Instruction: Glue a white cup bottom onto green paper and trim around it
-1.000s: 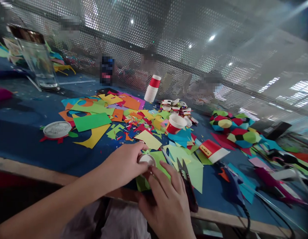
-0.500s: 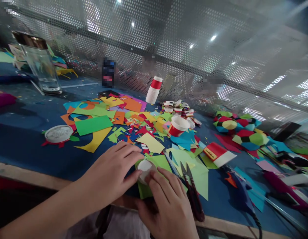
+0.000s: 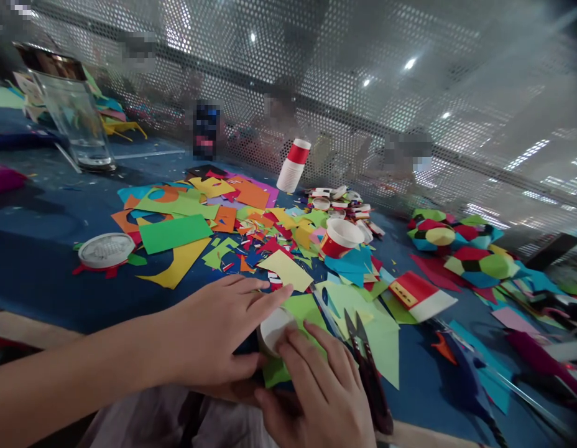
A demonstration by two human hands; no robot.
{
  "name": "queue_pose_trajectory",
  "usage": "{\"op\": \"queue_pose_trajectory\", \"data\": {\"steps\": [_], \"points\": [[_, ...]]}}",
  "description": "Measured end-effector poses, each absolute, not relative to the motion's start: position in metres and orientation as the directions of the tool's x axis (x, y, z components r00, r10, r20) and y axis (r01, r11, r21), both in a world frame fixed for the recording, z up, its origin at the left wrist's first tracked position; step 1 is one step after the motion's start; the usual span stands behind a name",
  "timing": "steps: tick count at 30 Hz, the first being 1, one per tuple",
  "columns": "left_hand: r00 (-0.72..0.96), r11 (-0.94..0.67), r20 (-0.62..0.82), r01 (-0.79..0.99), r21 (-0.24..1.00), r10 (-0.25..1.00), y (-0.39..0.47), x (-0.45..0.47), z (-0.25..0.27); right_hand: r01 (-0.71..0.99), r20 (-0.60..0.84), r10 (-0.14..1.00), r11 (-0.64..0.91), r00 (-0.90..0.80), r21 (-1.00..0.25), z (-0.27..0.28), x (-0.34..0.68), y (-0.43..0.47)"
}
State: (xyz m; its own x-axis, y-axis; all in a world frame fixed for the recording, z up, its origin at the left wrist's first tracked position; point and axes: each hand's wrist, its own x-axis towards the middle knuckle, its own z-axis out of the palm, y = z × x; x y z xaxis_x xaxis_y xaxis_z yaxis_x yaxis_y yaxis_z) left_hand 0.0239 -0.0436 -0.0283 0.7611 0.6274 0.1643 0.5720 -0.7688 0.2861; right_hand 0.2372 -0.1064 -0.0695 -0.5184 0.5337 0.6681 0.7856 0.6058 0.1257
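A white round paper cup bottom (image 3: pixel 275 330) lies on a sheet of green paper (image 3: pixel 309 308) near the table's front edge. My left hand (image 3: pixel 218 330) is at its left side, fingers stretched, with the index finger reaching past its far rim and the thumb close to its near side. The curved fingertips of my right hand (image 3: pixel 321 386) press on the right part of the cup bottom, hiding some of it. Right of that hand lie dark-handled scissors (image 3: pixel 367 370), blades apart, partly over pale green paper (image 3: pixel 379 330).
Coloured paper scraps (image 3: pixel 251 224) cover the middle. Beyond stand a paper cup (image 3: pixel 342 238) and a cup stack (image 3: pixel 294 167). A cut red-white cup piece (image 3: pixel 421 295) and a blue glue gun (image 3: pixel 466 367) lie right. A glass jar (image 3: pixel 76 115) and a white disc turtle (image 3: pixel 106 251) are left.
My left index finger has stretched out past the far rim, and the left thumb has drawn back a little from the white face. My right fingers stay on the cup bottom.
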Motion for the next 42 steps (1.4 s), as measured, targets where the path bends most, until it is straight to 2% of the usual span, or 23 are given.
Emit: {"op": "queue_pose_trajectory", "data": {"steps": [10,13,16,19,24,31,38,40,42], "points": [[0.772,-0.78,0.166,0.56,0.279,0.613,-0.047,0.023,-0.032,0.797,0.692,0.508,0.581,-0.513,0.164,-0.073,0.24,-0.104],[0.78,-0.823,0.268,0.511,0.249,0.566,-0.05,0.02,-0.032,0.784,0.689,0.494,0.596,-0.53,0.176,-0.073,0.238,-0.105],[0.78,-0.866,0.376,0.443,0.233,0.5,-0.056,0.019,-0.031,0.81,0.699,0.536,0.576,-0.474,0.107,-0.073,0.234,-0.108],[0.774,-0.88,0.419,0.423,0.217,0.475,-0.06,0.021,-0.028,0.849,0.715,0.574,0.526,-0.398,0.05,-0.075,0.231,-0.111],[0.722,-0.865,0.484,0.467,0.187,0.494,-0.064,0.018,-0.033,0.824,0.691,0.54,0.549,-0.48,0.143,-0.074,0.236,-0.11],[0.706,-0.869,0.53,0.477,0.134,0.469,-0.077,0.011,-0.041,0.82,0.724,0.497,0.547,-0.479,0.167,-0.071,0.235,-0.108],[0.749,-0.878,0.508,0.479,0.028,0.425,-0.076,0.019,-0.037,0.812,0.71,0.545,0.58,-0.446,0.064,-0.069,0.236,-0.106],[0.777,-0.882,0.483,0.472,-0.021,0.404,-0.075,0.021,-0.038,0.827,0.757,0.543,0.563,-0.364,-0.006,-0.073,0.23,-0.107],[0.786,-0.88,0.483,0.471,-0.064,0.386,-0.075,0.023,-0.039,0.841,0.814,0.541,0.524,-0.21,-0.132,-0.079,0.223,-0.108]]}}
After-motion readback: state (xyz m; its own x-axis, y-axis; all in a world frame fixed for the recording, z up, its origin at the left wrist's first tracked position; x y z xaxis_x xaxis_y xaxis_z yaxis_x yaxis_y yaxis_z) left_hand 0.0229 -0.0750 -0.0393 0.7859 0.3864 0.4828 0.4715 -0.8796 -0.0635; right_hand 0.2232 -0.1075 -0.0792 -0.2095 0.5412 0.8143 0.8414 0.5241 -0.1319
